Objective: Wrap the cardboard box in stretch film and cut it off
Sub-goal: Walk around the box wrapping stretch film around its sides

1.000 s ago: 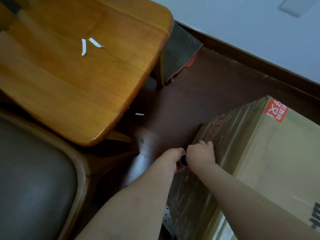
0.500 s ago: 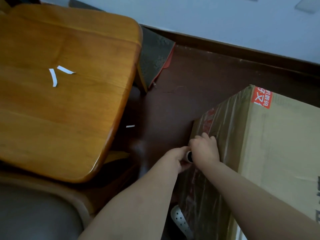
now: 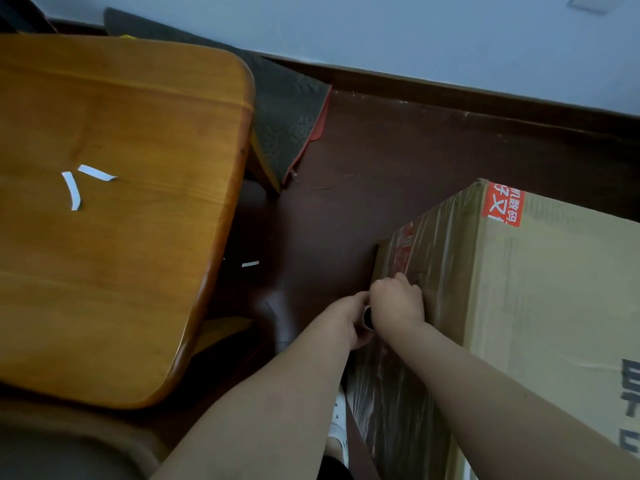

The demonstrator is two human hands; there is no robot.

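On the dark floor point(image 3: 398, 161) beside a wooden desk point(image 3: 121, 220) stands the cardboard box point(image 3: 554, 289). Both hands, left hand point(image 3: 346, 318) and right hand point(image 3: 398, 303), have fingers curled around the film roll point(image 3: 367, 315) against the box's film-covered side.

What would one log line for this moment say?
stage: wrapping | hands: left hand and right hand grip film roll | cardboard box: side film-covered | cut: not yet
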